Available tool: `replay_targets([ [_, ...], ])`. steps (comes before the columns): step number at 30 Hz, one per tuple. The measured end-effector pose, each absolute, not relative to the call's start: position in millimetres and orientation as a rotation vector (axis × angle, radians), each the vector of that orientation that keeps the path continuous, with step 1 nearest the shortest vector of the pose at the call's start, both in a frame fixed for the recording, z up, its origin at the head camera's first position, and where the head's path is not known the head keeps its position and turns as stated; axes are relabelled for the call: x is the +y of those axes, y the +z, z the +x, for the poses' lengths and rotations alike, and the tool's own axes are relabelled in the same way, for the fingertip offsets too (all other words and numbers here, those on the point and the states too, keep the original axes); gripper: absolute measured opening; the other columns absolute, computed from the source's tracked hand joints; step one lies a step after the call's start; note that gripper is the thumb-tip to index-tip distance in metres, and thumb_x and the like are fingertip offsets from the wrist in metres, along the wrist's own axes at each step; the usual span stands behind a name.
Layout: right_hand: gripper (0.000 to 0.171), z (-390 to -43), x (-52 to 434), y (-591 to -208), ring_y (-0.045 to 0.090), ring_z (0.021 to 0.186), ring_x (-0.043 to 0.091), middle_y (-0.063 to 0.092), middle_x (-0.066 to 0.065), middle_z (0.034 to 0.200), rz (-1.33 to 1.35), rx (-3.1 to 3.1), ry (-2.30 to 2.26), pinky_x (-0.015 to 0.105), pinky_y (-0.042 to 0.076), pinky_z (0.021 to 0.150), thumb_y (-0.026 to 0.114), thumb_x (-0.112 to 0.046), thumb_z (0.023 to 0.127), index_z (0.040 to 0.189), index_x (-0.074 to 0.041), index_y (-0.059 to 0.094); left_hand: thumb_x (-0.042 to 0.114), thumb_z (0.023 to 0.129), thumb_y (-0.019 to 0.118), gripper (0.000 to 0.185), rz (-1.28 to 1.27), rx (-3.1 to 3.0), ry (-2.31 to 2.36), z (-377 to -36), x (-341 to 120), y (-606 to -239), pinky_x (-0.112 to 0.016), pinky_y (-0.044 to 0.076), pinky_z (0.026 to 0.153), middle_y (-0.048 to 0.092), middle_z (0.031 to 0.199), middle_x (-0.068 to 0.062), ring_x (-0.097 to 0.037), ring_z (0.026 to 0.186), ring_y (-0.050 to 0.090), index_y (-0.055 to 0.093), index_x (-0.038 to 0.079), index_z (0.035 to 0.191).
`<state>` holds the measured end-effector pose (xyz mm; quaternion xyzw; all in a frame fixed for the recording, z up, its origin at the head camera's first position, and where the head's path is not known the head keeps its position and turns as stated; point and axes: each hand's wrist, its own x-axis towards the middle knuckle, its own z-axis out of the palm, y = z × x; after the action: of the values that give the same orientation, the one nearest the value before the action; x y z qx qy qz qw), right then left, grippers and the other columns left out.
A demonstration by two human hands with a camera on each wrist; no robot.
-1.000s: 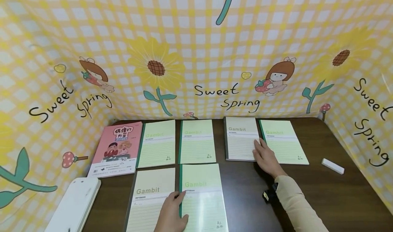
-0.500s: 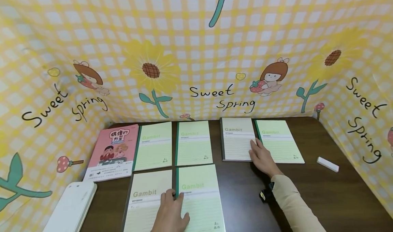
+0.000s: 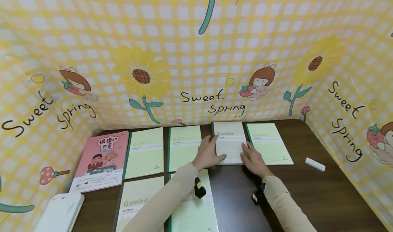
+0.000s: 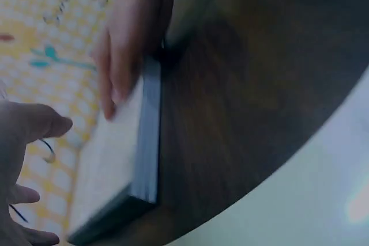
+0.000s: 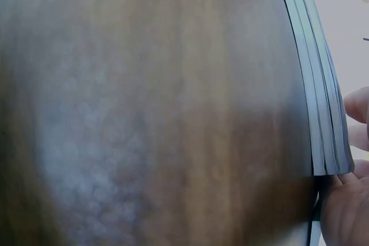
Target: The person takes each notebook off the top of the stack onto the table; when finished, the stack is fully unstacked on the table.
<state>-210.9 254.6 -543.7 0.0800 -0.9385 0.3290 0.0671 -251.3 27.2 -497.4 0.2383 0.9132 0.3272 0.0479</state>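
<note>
A stack of grey-spined Gambit notebooks lies at the back of the table, its layered edges showing in the right wrist view. My left hand is over the stack's left side with thumb and fingers spread; the left wrist view shows a gap between those fingers and the stack. My right hand rests against the stack's right edge, fingers extended onto the cover. Just right of the stack lies a green-spined notebook. Another green-spined notebook is on the left, partly behind my left hand.
Further left lie a green notebook, a pink book and a white case. In front are a grey notebook and a green one, partly under my left forearm. A white eraser-like block sits right. Checked cloth surrounds the table.
My left hand has moved from the front notebooks up and right to the grey stack's left side. The right hand stays at the stack's right edge. The head view has shifted slightly.
</note>
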Motion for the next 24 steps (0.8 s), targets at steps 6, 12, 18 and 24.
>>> replay_targets([
  [6, 0.060, -212.3, 246.4, -544.3, 0.039, 0.121, 0.040, 0.021, 0.026, 0.144, 0.226, -2.857, 1.023, 0.054, 0.032, 0.095, 0.049, -0.033, 0.093, 0.137, 0.003, 0.032, 0.056, 0.075, 0.062, 0.094, 0.613, 2.811, 0.768, -275.6, 37.0, -527.9, -0.054, 0.021, 0.101, 0.016, 0.147, -0.021, -0.034, 0.135, 0.013, 0.021, 0.007, 0.144],
  [12, 0.065, -217.6, 244.9, -541.6, 0.029, 0.128, 0.038, 0.036, 0.025, 0.137, 0.193, -2.813, 0.923, 0.056, 0.030, 0.095, 0.055, -0.038, 0.088, 0.135, 0.004, 0.037, 0.058, 0.074, 0.061, 0.096, 0.658, 2.852, 0.788, -279.9, 42.0, -533.7, -0.053, 0.022, 0.099, 0.018, 0.147, -0.020, -0.031, 0.136, 0.015, 0.021, 0.006, 0.144],
  [18, 0.062, -222.1, 247.1, -539.1, 0.040, 0.118, 0.042, 0.046, 0.027, 0.127, 0.093, -2.820, 0.918, 0.057, 0.031, 0.093, 0.064, -0.027, 0.084, 0.131, 0.007, 0.042, 0.059, 0.075, 0.060, 0.098, 0.678, 2.826, 0.754, -277.7, 43.0, -529.9, -0.052, 0.022, 0.100, 0.017, 0.147, -0.020, -0.030, 0.136, 0.014, 0.017, 0.005, 0.145],
  [24, 0.048, -226.2, 259.0, -525.1, 0.049, 0.110, 0.039, 0.054, 0.025, 0.119, -0.096, -2.839, 1.036, 0.051, 0.040, 0.088, 0.066, -0.016, 0.083, 0.125, 0.003, 0.052, 0.057, 0.083, 0.051, 0.094, 0.723, 2.776, 0.773, -279.4, 39.1, -531.5, -0.052, 0.021, 0.101, 0.014, 0.148, -0.020, -0.030, 0.136, 0.013, 0.010, -0.002, 0.144],
])
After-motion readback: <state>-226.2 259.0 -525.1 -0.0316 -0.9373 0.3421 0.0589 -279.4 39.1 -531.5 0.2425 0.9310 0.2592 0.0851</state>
